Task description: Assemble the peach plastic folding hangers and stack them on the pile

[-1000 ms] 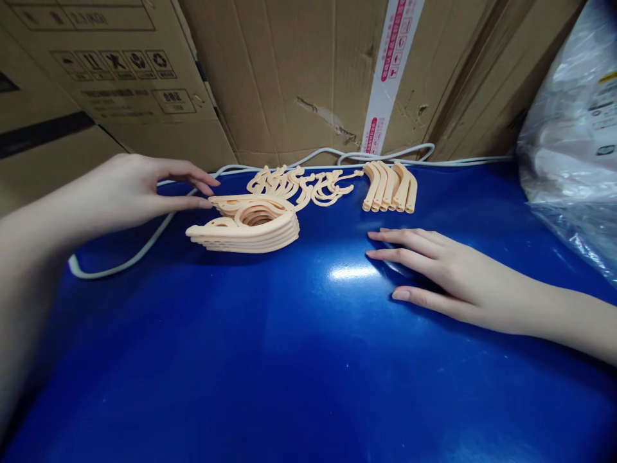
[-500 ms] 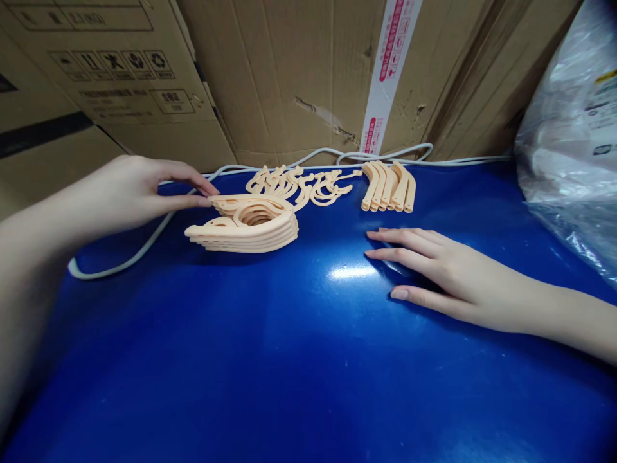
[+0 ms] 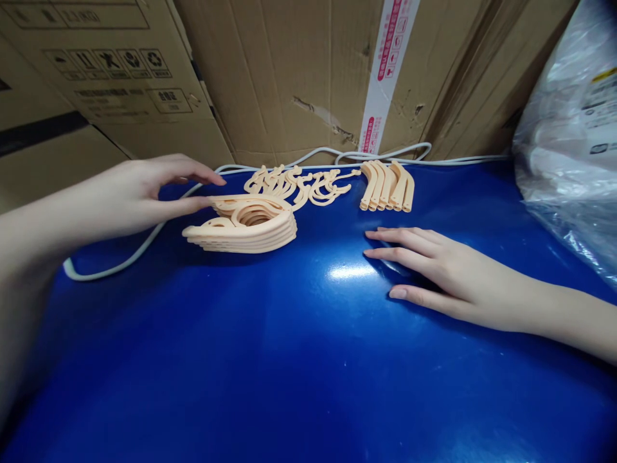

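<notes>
Blue tabletop (image 3: 308,360) | peach stack (image 3: 245,236) | long axis left-right (rounded end right)

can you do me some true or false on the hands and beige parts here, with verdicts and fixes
1. The left hand is at the stack of beige plastic parts. True.
2. The right hand grips a beige curved tube. False: the right hand is open and holds nothing; the curved tubes lie beyond it.
3. In the picture, the curved tubes are right of the small beige hooks. True.
4. The white cable crosses the table in front of the right hand's wrist. False: it runs along the back and loops to the left of the stack.
5. The tabletop is blue. True.
6. The clear plastic bag is at the picture's left edge. False: it is at the right.
</notes>
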Demonstrator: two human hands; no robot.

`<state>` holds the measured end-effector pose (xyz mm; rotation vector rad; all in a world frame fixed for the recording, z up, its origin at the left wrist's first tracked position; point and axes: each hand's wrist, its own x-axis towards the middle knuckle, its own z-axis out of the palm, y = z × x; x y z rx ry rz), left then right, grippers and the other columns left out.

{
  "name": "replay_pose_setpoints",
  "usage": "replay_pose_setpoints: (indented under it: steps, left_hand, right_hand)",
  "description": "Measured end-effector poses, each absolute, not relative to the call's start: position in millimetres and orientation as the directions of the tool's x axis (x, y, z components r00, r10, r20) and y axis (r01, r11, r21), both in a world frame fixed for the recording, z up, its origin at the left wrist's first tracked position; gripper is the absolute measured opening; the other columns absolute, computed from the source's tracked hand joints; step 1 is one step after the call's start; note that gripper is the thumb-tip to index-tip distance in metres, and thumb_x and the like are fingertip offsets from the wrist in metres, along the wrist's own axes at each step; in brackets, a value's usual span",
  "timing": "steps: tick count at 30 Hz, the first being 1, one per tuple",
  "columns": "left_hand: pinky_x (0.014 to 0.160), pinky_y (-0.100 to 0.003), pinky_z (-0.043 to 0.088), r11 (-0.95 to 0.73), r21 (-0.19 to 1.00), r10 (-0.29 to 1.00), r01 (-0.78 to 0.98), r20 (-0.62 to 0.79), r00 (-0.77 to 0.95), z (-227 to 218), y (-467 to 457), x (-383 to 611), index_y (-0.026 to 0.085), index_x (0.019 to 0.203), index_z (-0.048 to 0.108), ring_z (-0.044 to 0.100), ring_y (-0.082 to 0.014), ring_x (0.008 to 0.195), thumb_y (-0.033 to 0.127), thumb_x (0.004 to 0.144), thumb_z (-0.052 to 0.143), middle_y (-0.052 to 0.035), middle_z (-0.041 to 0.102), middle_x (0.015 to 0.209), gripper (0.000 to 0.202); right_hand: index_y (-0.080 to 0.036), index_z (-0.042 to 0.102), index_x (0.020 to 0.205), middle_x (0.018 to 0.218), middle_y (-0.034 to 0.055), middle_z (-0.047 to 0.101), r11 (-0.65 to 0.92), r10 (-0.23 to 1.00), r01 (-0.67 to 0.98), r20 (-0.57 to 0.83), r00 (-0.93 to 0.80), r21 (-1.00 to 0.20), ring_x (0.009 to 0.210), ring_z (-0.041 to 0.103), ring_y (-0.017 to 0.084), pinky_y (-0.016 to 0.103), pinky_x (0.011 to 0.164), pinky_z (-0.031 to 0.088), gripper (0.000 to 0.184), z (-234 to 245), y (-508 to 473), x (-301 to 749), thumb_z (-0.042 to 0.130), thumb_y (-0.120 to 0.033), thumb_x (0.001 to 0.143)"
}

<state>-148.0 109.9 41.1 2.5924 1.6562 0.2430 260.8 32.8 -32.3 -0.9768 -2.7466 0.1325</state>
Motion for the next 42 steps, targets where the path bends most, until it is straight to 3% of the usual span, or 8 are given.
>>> replay_pose_setpoints:
  steps: [2,7,23,36,39,42]
  left_hand:
    - [0.104,-0.041,0.044,-0.424,0.158,0.904,0.892,0.14,0.405,40.1,105.0,-137.7,0.021,0.129,0.06,0.06,-0.0265,0.113,0.069,0.084,0.045,-0.0037,0.064,0.128,0.067]
    - [0.105,-0.043,0.046,-0.447,0.218,0.895,0.868,0.116,0.431,30.4,95.6,-116.5,0.032,0.14,0.05,0.058,-0.0316,0.121,0.081,0.067,0.061,0.0005,0.058,0.139,0.089]
    - [0.099,-0.036,0.052,-0.498,0.27,0.867,0.824,0.128,0.482,14.4,99.5,-114.6,0.033,0.14,0.052,0.064,-0.0279,0.115,0.077,0.068,0.067,0.0029,0.063,0.134,0.086]
    - [0.102,-0.037,0.05,-0.483,0.265,0.875,0.835,0.099,0.475,13.8,100.5,-115.4,0.033,0.141,0.05,0.062,-0.0288,0.119,0.077,0.066,0.068,0.0021,0.061,0.136,0.089]
    - [0.108,-0.041,0.046,-0.456,0.276,0.889,0.846,0.095,0.448,17.6,100.4,-115.6,0.033,0.14,0.05,0.057,-0.0298,0.125,0.079,0.071,0.059,0.0026,0.058,0.141,0.084]
    - [0.111,-0.042,0.041,-0.387,0.255,0.922,0.886,0.125,0.366,27.9,102.3,-121.3,0.026,0.138,0.053,0.055,-0.0284,0.127,0.073,0.085,0.037,0.0018,0.059,0.139,0.073]
  right_hand:
    - [-0.021,0.053,0.141,0.154,0.0137,0.045,0.773,0.635,0.613,0.176,-0.752,-0.165,0.137,0.048,0.031,0.052,0.109,0.043,0.049,-32.4,33.1,260.8,0.052,-0.043,0.098]
    - [-0.023,0.052,0.142,0.155,0.0124,0.045,0.778,0.628,0.61,0.174,-0.759,-0.147,0.138,0.048,0.029,0.052,0.11,0.043,0.048,-34.3,34.2,261.3,0.05,-0.044,0.099]
    - [-0.022,0.051,0.142,0.154,0.0126,0.045,0.783,0.622,0.608,0.175,-0.763,-0.133,0.137,0.048,0.029,0.051,0.109,0.043,0.048,-34.6,34.9,262.7,0.048,-0.045,0.1]
    - [-0.023,0.051,0.142,0.154,0.0119,0.045,0.784,0.621,0.608,0.176,-0.764,-0.127,0.137,0.048,0.028,0.051,0.11,0.043,0.048,-34.5,34.2,262.4,0.047,-0.044,0.1]
    - [-0.023,0.05,0.143,0.155,0.0116,0.045,0.784,0.621,0.608,0.173,-0.764,-0.127,0.138,0.047,0.028,0.051,0.11,0.043,0.048,-34.8,34.7,262.3,0.048,-0.045,0.1]
    - [-0.023,0.05,0.143,0.155,0.0115,0.044,0.783,0.622,0.609,0.173,-0.763,-0.129,0.138,0.047,0.028,0.051,0.11,0.043,0.048,-35.0,35.3,262.0,0.048,-0.045,0.1]
